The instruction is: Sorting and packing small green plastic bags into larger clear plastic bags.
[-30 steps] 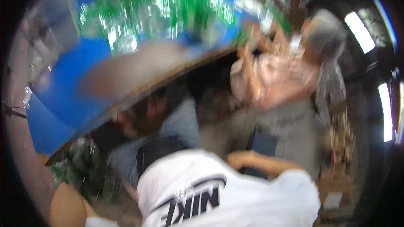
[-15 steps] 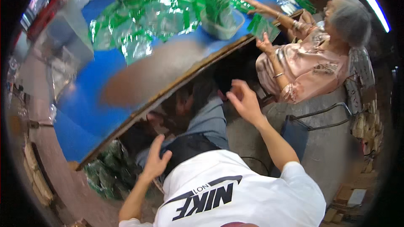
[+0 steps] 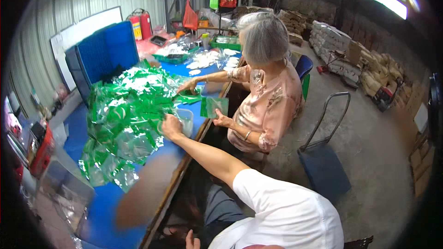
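Observation:
My right hand (image 3: 172, 127) reaches across the blue table to a clear plastic tub (image 3: 186, 121). Its fingers are curled closed at the tub's near left rim; the fingertips are hidden. Beside it spreads a large heap of clear and green plastic packets (image 3: 131, 110). Low in the picture, my left hand (image 3: 192, 240) shows only partly, fingers apart and apparently holding nothing, off the table's near edge. A co-worker's hand (image 3: 223, 119) holds up a flat green-and-clear packet (image 3: 214, 108) close to the tub, while the other hand (image 3: 188, 86) reaches to the heap.
The co-worker sits at the right of the table (image 3: 99, 212). A blue crate (image 3: 104, 46) stands behind the heap. White pieces (image 3: 205, 60) and green trays lie at the far end. A flat trolley (image 3: 325, 170) stands on the floor to the right.
The view has swung up and to the right. My right hand has gone from above my lap to the tub. My left hand has dropped toward the picture's lower edge.

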Available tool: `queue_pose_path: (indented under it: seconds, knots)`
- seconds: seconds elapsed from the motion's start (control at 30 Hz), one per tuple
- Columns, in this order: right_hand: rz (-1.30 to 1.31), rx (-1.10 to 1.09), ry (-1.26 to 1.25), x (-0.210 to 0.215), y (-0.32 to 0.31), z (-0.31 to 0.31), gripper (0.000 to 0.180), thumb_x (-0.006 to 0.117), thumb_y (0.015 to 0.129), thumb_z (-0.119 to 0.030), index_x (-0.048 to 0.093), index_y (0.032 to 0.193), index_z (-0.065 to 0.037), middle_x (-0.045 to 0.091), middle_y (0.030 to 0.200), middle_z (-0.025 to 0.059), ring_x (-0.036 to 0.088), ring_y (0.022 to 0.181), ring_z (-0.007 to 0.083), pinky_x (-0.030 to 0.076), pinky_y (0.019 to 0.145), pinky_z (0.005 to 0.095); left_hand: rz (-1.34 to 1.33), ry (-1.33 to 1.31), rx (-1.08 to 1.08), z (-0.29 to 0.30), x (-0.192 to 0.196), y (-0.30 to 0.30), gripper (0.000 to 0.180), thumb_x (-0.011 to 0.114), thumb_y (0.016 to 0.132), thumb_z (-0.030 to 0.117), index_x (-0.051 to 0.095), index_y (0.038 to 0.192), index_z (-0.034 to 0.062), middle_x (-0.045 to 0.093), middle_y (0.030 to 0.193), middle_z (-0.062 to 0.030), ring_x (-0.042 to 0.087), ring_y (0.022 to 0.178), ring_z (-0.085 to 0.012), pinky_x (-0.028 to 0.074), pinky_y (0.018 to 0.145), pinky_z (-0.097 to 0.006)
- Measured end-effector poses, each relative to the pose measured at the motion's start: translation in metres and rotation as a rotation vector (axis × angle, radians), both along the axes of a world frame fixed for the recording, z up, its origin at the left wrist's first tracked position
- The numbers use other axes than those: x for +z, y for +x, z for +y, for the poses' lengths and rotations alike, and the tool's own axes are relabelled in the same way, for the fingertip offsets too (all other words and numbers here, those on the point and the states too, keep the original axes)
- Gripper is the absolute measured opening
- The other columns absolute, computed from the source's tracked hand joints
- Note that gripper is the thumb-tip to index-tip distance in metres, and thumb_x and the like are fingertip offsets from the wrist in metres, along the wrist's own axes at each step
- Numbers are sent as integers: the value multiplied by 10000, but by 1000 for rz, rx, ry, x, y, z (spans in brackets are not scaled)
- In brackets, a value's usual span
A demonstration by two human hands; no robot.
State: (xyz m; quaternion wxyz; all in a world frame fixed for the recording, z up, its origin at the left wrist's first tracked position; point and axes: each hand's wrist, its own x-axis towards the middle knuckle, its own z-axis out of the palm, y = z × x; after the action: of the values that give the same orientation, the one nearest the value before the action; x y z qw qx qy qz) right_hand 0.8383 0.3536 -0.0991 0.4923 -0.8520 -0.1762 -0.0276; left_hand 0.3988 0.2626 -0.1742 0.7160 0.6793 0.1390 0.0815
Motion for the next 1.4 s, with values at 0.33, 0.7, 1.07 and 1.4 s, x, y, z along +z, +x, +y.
queue_pose_path:
  seconds: [0.33,0.7,1.07,1.4]
  knots:
    - [-499,578,397,94,-80,-12,287,583,836,-68,657,1113,-52,677,973,227,655,938,400,512,844,469,-432,773,638,106,81,17,930,654,901,473,173,1549,9,265,1573,-177,240,1460,-328,202,1181,-453]
    - [488,1566,205,44,-181,26,480,659,931,-315,574,1299,-19,635,1238,124,586,1086,202,508,909,356,-106,317,434,212,56,36,753,825,693,16,477,1360,48,585,1268,-92,573,1148,-233,486,970,-367]
    - [139,1365,236,-9,-226,24,1119,888,682,-234,163,1512,-43,511,1369,235,504,1284,388,416,1055,426,-257,326,515,198,54,18,929,822,701,0,263,1441,62,499,1298,-77,488,1241,-204,417,1049,-354]
    - [234,1379,95,4,-227,19,1111,904,645,-239,213,1486,-19,493,1351,262,489,1274,410,408,1054,449,-226,310,516,189,62,12,1006,881,689,86,226,1452,63,477,1351,-106,483,1259,-225,411,1069,-376]
